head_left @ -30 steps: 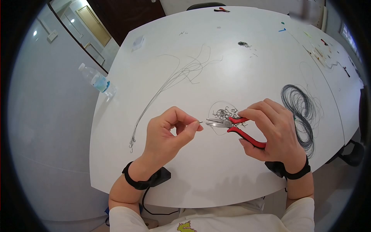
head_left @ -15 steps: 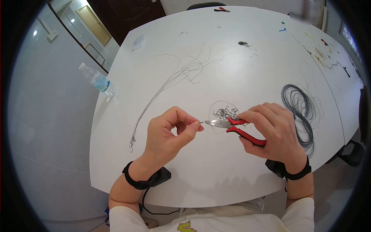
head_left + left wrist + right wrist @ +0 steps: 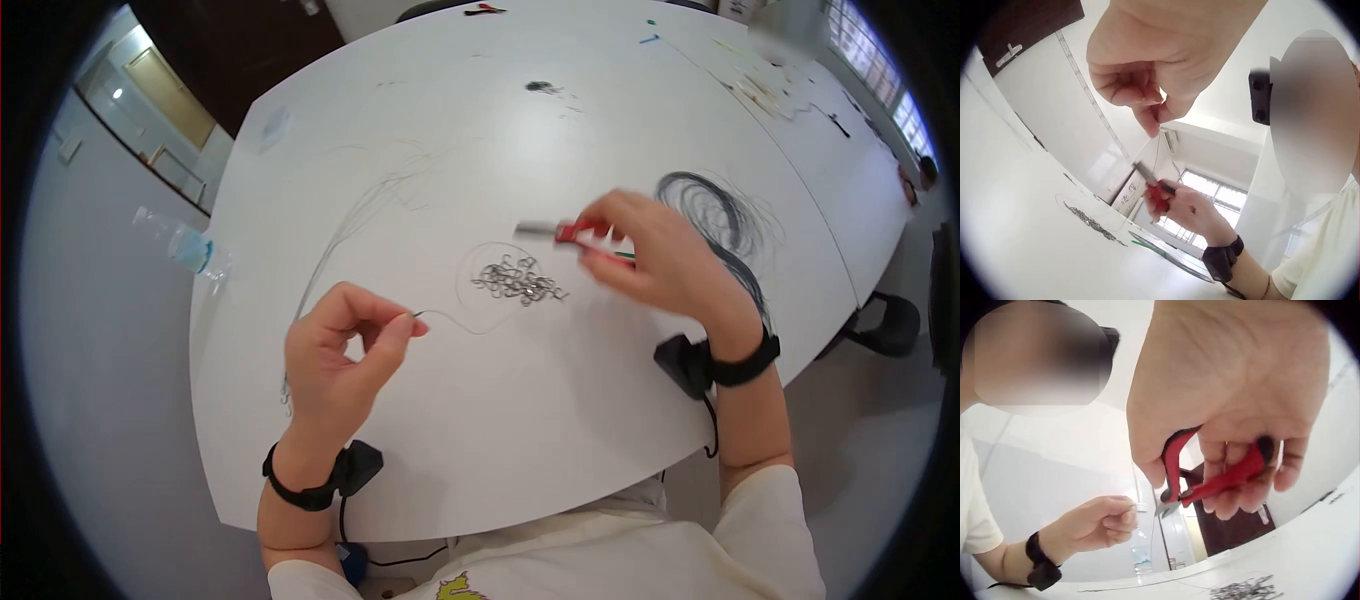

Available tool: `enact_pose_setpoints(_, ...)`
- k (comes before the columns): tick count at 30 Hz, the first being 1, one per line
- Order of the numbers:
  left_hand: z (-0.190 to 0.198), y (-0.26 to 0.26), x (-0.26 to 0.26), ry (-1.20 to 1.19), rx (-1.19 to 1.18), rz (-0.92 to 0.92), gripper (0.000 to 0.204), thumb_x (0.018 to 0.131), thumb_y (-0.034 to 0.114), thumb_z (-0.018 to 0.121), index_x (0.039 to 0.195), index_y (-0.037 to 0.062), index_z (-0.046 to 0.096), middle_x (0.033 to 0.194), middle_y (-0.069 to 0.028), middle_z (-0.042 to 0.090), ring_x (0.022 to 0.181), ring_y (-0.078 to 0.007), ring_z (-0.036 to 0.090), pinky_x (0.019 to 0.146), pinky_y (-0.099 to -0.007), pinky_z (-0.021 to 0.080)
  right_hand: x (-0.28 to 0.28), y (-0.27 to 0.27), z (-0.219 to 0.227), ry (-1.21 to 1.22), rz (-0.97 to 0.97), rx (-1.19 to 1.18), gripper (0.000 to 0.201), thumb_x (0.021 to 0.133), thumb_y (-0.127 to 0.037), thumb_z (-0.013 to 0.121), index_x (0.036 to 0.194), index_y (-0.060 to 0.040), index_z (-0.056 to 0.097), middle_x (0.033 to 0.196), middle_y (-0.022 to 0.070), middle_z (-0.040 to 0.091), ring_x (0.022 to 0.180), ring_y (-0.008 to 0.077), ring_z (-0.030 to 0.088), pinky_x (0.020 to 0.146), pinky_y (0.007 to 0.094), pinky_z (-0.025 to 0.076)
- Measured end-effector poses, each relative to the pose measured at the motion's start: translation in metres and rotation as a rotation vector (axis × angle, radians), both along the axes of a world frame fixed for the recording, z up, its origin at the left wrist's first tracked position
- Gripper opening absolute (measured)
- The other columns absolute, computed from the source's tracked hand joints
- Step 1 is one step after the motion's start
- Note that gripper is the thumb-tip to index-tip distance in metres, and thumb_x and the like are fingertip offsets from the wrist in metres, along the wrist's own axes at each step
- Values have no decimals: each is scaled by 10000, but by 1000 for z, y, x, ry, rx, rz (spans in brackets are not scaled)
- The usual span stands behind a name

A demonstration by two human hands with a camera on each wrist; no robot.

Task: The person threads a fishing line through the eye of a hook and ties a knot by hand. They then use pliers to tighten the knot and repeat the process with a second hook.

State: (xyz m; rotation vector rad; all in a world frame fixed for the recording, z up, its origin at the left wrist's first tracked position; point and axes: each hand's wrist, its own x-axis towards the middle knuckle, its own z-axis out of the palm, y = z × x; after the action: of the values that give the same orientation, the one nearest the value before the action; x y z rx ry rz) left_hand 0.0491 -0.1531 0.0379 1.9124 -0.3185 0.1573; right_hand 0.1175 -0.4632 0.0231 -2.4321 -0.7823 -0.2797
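My left hand (image 3: pixel 345 345) pinches the end of a thin line (image 3: pixel 465 328) between thumb and forefinger. A small dark tip sticks out at the fingertips, and the line curves off to the right. My right hand (image 3: pixel 650 250) holds red-handled pliers (image 3: pixel 568 234), their metal nose pointing left, well apart from the left hand. The right wrist view shows the pliers' handles (image 3: pixel 1229 478) spread between thumb and fingers. Between the hands on the white table (image 3: pixel 440 440) lies a pile of small metal hooks (image 3: pixel 515 280) with a loop of line around it.
To the right lies a coil of dark line (image 3: pixel 700 185); on the left, a bundle of lines (image 3: pixel 345 230) with hooks at its near end. A plastic bottle (image 3: pixel 190 245) stands by the left edge. Farther back are a small dark heap (image 3: pixel 540 87) and another pair of pliers (image 3: pixel 485 10).
The pliers have left the left fingertips and moved up and away with my right hand. The head view has turned, shifting the table leftward. The left hand keeps its pinch.
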Motion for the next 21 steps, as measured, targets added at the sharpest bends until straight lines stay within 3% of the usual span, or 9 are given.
enact_pose_setpoints(1,2,0,-1,5,-7,-17,50,917,-13,621,880,6,593,812,-61,662,792,-122,665,742,-241,505,8,-10,-6,5,-17,-7,289,816,-235,698,1003,-27,624,920,143,642,824,307,618,727,391,496)
enact_pose_setpoints(3,4,0,-4,30,-44,-35,53,917,-8,622,877,11,592,810,-59,660,787,-125,667,742,-244,511,20,-34,-17,-74,-387,-164,317,852,-271,663,1026,-10,618,951,169,641,900,325,610,777,415,491)
enact_pose_setpoints(7,4,-4,-4,50,-79,-55,47,917,-8,620,882,14,597,818,-59,661,793,-126,667,745,-248,519,38,-69,-29,20,-558,-149,347,855,-301,657,1022,1,617,974,180,634,951,340,597,817,436,484)
enact_pose_setpoints(9,-2,-7,-2,53,-156,-43,36,887,1,655,884,12,620,827,-65,709,665,-44,561,648,-196,442,43,-77,-37,-34,-617,-268,375,835,-324,673,1010,4,620,1018,175,632,951,345,598,844,431,485)
enact_pose_setpoints(13,0,-7,-5,55,-153,-53,34,886,4,656,890,16,624,826,-57,711,649,-31,533,638,-190,429,46,-79,-43,-52,-555,-349,397,817,-331,683,1039,-7,631,1082,163,626,963,330,604,867,415,485)
enact_pose_setpoints(15,1,-7,-6,90,-114,-87,33,905,-18,629,894,7,611,833,-58,674,766,-98,640,711,-224,491,40,-71,-46,-231,-583,-426,368,810,-271,701,1085,-32,646,1133,143,624,983,316,606,887,394,477)
enact_pose_setpoints(18,1,-10,-7,53,2,-104,40,886,-25,641,893,8,620,821,-56,685,713,-64,598,665,-201,456,31,-47,-36,-451,-420,-268,364,812,-198,731,1139,-58,652,1168,120,622,943,284,631,820,369,499)
enact_pose_setpoints(19,0,-12,-7,54,-2,-104,42,875,-23,652,887,11,631,800,-48,692,661,-38,551,626,-185,425,14,-15,-10,-135,-348,21,361,836,-146,745,1166,-44,640,1187,108,630,823,194,660,716,317,519)
enact_pose_setpoints(21,-7,-14,-7,23,3,-89,32,861,6,677,871,23,653,775,-17,686,621,-32,510,582,-184,402,-12,20,17,331,-25,327,338,915,-71,656,1242,-22,591,1222,76,631,687,74,585,639,228,501)
